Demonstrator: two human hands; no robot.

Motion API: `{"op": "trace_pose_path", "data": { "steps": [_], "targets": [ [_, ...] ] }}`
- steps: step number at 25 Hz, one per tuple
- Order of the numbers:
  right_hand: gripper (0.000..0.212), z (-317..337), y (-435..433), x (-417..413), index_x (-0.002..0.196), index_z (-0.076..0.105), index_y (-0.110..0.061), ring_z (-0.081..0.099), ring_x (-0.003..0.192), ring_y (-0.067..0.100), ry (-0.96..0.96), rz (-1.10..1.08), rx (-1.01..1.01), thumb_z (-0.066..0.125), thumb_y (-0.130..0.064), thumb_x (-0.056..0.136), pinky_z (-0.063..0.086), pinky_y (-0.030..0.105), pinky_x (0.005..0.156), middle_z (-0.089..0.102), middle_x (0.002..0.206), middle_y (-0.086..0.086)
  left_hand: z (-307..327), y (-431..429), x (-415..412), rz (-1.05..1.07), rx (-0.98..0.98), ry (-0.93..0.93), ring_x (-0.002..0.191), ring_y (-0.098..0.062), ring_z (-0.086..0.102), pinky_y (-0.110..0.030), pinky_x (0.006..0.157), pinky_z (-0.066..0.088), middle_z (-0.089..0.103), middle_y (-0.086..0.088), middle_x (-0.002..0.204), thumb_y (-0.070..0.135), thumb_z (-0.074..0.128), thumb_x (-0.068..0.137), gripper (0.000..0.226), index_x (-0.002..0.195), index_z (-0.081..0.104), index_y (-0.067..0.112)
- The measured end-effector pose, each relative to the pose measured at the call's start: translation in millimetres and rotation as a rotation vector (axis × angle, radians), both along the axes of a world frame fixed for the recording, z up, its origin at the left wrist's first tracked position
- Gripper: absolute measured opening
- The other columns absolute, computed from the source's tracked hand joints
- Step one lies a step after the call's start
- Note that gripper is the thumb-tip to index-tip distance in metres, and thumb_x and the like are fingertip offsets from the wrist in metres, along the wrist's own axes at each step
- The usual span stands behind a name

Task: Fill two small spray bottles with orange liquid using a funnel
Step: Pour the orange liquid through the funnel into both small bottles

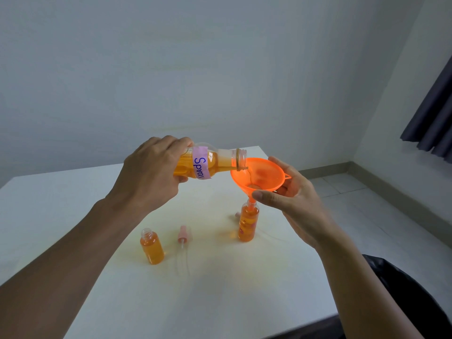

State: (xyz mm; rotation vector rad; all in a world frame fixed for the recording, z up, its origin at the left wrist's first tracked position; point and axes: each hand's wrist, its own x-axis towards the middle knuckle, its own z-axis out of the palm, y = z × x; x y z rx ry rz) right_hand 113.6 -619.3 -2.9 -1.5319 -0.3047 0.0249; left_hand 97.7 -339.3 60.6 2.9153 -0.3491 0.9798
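Spray bottle number two [247, 223] stands directly under the orange funnel [259, 173], the funnel's spout down in its neck, and the orange liquid in it looks to have risen close to the shoulder. The left hand [151, 172] is wrapped round the larger bottle labelled "Spray" [212, 162], tipped nearly level with its open mouth over the funnel's left rim and a thin stream running in. The right hand [293, 199] holds the funnel, thumb [266, 195] on the near side of the cone and fingers behind its far side.

The main risk, as I judge it, is overfilling: liquid pooled in the funnel keeps draining after the pour stops, so the small bottle could spill over at the neck. Nothing grips that bottle itself; it is steadied only through the funnel, so a sideways nudge from the right hand could tip it. The supply bottle's mouth only just overlaps the rim, so a slip leftward would send the stream onto the white table [73, 204].

Well to the funnel's left and nearer the camera, the other small bottle [152, 248] stands full and uncapped, its pink pump head [183, 234] lying beside it; a forearm could knock it over
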Motion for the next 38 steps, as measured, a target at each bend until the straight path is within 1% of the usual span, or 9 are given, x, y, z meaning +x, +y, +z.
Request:
{"op": "trace_pose_path", "data": {
  "steps": [6,10,14,18,20,27,30,34,38],
  "targets": [
    [0.111,1,-1,-1,0.152,0.043,-0.024,0.072,0.113,0.017,0.003,0.002,-0.004,0.097,-0.025,0.055,0.057,0.041,0.099,0.069,0.128,0.003,-1,0,-1,0.001,0.001,0.010,0.101,-0.029,0.058,-0.033,0.067,0.043,0.065,-0.002,0.114,0.022,0.088,0.069,0.070,0.130,0.054,0.020],
    [0.107,2,1,0,0.152,0.043,-0.024,0.072,0.114,0.018,0.006,0.012,-0.001,0.097,-0.019,0.060,0.057,0.040,0.099,0.069,0.129,0.003,-4,2,-2,0.007,-0.031,0.034,0.103,-0.028,0.057,-0.030,0.068,0.038,0.064,-0.002,0.118,0.024,0.087,0.071,0.071,0.133,0.052,0.019],
    [0.103,3,3,2,0.152,0.043,-0.024,0.071,0.115,0.019,0.000,0.011,0.006,0.093,-0.017,0.062,0.057,0.038,0.098,0.068,0.131,0.004,-9,1,-6,0.024,-0.107,0.091,0.106,-0.026,0.056,-0.034,0.071,0.046,0.061,0.000,0.123,0.029,0.084,0.074,0.071,0.135,0.049,0.021],
    [0.111,7,4,0,0.152,0.044,-0.025,0.071,0.115,0.017,-0.009,0.010,0.000,0.098,-0.022,0.056,0.056,0.038,0.098,0.068,0.131,0.003,-13,1,-9,0.032,-0.177,0.128,0.106,-0.026,0.056,-0.040,0.074,0.052,0.061,0.002,0.122,0.032,0.083,0.075,0.070,0.135,0.047,0.023],
    [0.113,9,4,-1,0.152,0.043,-0.024,0.072,0.113,0.016,-0.017,0.007,-0.006,0.098,-0.024,0.053,0.057,0.036,0.097,0.069,0.129,0.003,-13,1,-10,0.034,-0.208,0.133,0.106,-0.027,0.057,-0.042,0.076,0.053,0.061,0.001,0.122,0.032,0.084,0.075,0.070,0.134,0.047,0.022],
    [0.110,12,6,-5,0.151,0.044,-0.027,0.072,0.111,0.012,-0.029,0.001,-0.016,0.092,-0.029,0.052,0.059,0.033,0.093,0.068,0.128,-0.002,-13,-3,-13,0.017,-0.238,0.152,0.107,-0.026,0.057,-0.042,0.077,0.054,0.061,0.001,0.122,0.033,0.084,0.075,0.071,0.135,0.047,0.023],
    [0.111,12,5,-6,0.152,0.045,-0.025,0.072,0.112,0.012,-0.019,-0.008,-0.005,0.093,-0.030,0.051,0.057,0.036,0.097,0.069,0.128,-0.003,-13,-4,-14,0.025,-0.253,0.161,0.107,-0.025,0.057,-0.042,0.077,0.053,0.060,0.002,0.123,0.034,0.083,0.075,0.071,0.135,0.047,0.023],
    [0.116,11,4,-5,0.151,0.046,-0.025,0.071,0.114,0.013,-0.012,-0.004,0.000,0.099,-0.030,0.048,0.056,0.035,0.097,0.070,0.127,-0.003,-13,-3,-16,0.040,-0.270,0.166,0.106,-0.025,0.057,-0.041,0.077,0.053,0.060,0.002,0.122,0.034,0.083,0.075,0.070,0.134,0.047,0.023],
    [0.115,11,3,-5,0.151,0.046,-0.027,0.071,0.115,0.013,-0.013,-0.016,0.001,0.095,-0.037,0.048,0.056,0.035,0.098,0.068,0.130,-0.003,-13,-1,-17,0.044,-0.279,0.175,0.105,-0.025,0.056,-0.039,0.076,0.052,0.060,0.002,0.120,0.034,0.083,0.075,0.069,0.133,0.047,0.023]
  ]
}}
